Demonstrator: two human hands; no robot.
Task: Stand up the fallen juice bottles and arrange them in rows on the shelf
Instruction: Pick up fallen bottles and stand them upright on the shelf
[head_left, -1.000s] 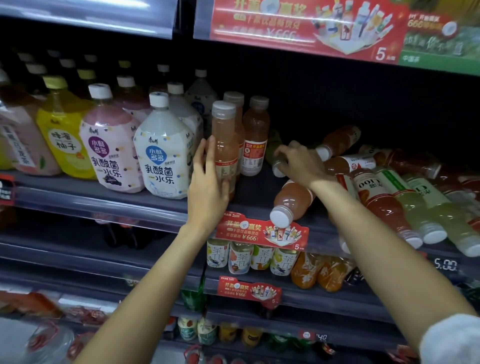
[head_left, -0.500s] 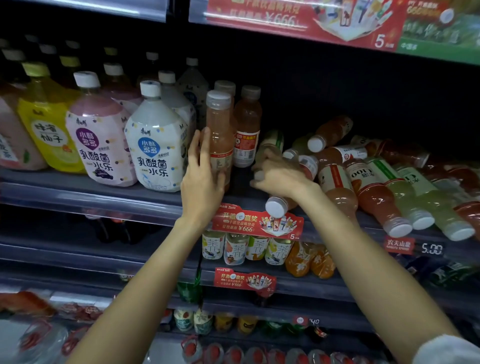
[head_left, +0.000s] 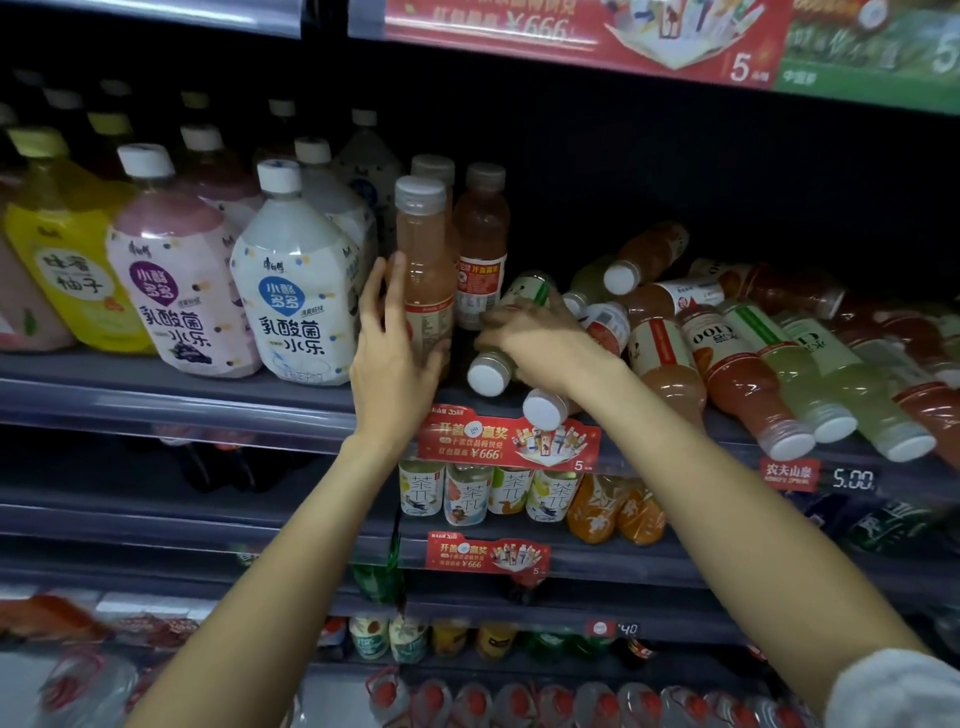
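The white jug reads 小酪多多 乳酸菌水乐, and the pink jug carries the same words. A red shelf tag shows 开盖赢奖 and ¥666. The price strip reads 5.00 beside a red 农夫山泉 label.

Three pale-orange juice bottles stand upright at the centre of the frame: the front standing bottle, grey-capped, with two more upright bottles close behind it. Just right of them lies a green-labelled fallen bottle, white cap toward the front edge. Across the right half, a heap of fallen bottles, orange, red and pale green, lies tilted on the shelf, caps mostly pointing forward.
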